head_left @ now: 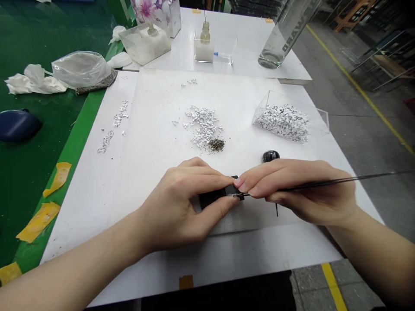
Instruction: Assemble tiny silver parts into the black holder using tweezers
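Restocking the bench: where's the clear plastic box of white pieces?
Head view: the clear plastic box sits on the white sheet, right of the loose white heap, beyond the right hand holding black tweezers.

We look out from a single camera worn on the person's head, facing forward and down. The left hand [175,207] and right hand [301,190] lie close below us, near the front of the table [129,242], which stretches away ahead, with the floor [363,142] to our right.
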`<state>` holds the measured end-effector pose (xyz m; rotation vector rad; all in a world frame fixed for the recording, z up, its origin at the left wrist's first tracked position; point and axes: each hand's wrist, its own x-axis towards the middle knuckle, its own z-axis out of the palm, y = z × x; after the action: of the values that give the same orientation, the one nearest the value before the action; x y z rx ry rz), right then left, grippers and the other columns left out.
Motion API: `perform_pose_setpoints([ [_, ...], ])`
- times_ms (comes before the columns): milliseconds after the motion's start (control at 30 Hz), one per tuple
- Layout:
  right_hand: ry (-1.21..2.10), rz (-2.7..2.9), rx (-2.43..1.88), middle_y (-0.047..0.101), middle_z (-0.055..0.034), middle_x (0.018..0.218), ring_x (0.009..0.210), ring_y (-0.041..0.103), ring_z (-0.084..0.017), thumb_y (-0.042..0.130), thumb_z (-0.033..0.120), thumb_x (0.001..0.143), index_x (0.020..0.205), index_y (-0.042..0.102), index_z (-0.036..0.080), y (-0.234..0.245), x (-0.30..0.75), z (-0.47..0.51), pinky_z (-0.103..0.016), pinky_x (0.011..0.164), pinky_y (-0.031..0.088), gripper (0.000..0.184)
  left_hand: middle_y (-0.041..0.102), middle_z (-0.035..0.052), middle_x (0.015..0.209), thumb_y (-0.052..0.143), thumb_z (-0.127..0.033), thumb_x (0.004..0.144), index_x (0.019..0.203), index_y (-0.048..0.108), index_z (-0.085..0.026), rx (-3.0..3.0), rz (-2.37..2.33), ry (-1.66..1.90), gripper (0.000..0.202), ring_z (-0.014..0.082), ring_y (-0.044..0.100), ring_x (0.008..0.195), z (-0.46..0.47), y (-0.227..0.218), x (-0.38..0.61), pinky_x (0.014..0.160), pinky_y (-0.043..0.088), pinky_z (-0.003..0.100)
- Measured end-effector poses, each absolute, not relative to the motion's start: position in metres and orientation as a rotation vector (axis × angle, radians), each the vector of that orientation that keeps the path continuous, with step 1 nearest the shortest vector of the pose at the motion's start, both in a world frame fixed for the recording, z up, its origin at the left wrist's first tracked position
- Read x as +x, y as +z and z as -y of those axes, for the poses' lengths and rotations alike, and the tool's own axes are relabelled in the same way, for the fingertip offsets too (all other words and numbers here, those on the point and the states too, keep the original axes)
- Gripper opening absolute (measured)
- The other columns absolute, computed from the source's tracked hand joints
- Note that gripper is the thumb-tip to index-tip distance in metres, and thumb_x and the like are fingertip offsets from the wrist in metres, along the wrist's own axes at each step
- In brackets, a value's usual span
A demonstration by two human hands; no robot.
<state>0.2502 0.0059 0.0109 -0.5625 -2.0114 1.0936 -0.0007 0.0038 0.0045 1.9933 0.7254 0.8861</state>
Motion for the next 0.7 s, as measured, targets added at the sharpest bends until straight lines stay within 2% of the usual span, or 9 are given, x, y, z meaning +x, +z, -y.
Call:
perform_pose_setpoints([
  [467, 1.108, 1.987, -0.579, 0.084, -0.0110, 0.108, 0.105, 0.081, -0.021, 0.072, 0.016, 0.100, 0.117, 0.081, 0.019, 0.0106, 0.2493, -0.0058, -0.029, 0.096, 0.067, 0.019, 0.086, 0.0025, 0.105, 0.071, -0.015, 0.095, 0.103, 0.083, -0.026, 1.997, -0.757, 0.868, 0.019, 0.0193, 0.077, 0.090, -0.0032, 0.0062, 0.0000, 0.093, 0.061, 0.037],
  [700, 1.090, 1.995, -0.596, 0.084, -0.0111, 0.106, 0.104, 0.082, -0.021, 0.073, 0.015, 0.099, 0.116, 0.082, 0.018, 0.0130, 0.2483, -0.0057, -0.028, 0.095, 0.067, 0.018, 0.086, 0.0012, 0.103, 0.071, -0.014, 0.095, 0.103, 0.084, -0.028, 2.002, -0.761, 0.875, 0.021, 0.0192, 0.077, 0.088, -0.0037, 0.0065, -0.0001, 0.089, 0.062, 0.035],
])
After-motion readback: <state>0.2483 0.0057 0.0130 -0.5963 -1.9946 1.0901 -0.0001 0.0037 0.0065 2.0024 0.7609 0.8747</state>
